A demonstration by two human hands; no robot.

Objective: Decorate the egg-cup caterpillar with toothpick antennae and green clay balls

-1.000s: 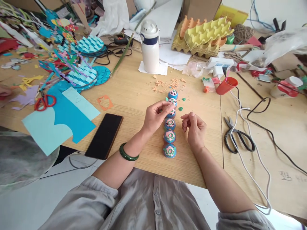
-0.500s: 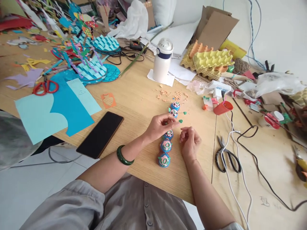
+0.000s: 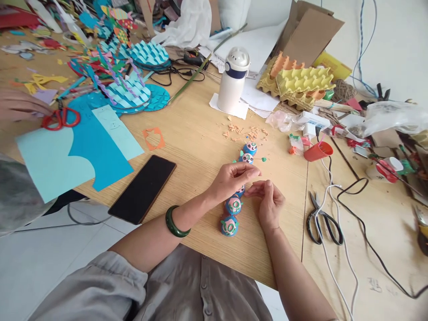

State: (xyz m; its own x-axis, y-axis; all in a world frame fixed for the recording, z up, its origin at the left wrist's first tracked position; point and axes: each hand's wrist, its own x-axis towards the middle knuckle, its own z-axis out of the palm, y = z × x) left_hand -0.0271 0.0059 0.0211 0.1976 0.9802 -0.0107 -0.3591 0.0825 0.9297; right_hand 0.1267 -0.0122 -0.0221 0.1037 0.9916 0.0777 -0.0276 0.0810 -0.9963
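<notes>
A row of blue balls point(image 3: 234, 205) with pink, green and dark clay decorations runs away from me across the wooden table. Above its middle, my left hand point(image 3: 230, 180) is closed in a pinch and covers part of the row; whatever lies between thumb and forefinger is too small or hidden. Just right of the row, my right hand point(image 3: 269, 205) rests near the table, thumb raised apart from loosely bent fingers, with nothing visible in it. From a farther ball point(image 3: 247, 158) a thin stalk with a green tip point(image 3: 264, 159) sticks out to the right.
Another person's hand point(image 3: 25, 104) is beside red-handled scissors point(image 3: 60, 118) at left. Around me are a phone point(image 3: 143, 189), blue paper point(image 3: 100, 156), a white bottle point(image 3: 231, 84), orange shavings point(image 3: 247, 131), a red cup point(image 3: 317, 151), black scissors point(image 3: 324, 220) and cables point(image 3: 347, 263).
My left thumb and forefinger have come together, and the green piece near them no longer shows. My right fingers have uncurled slightly toward the row. Another person's hand has appeared at left.
</notes>
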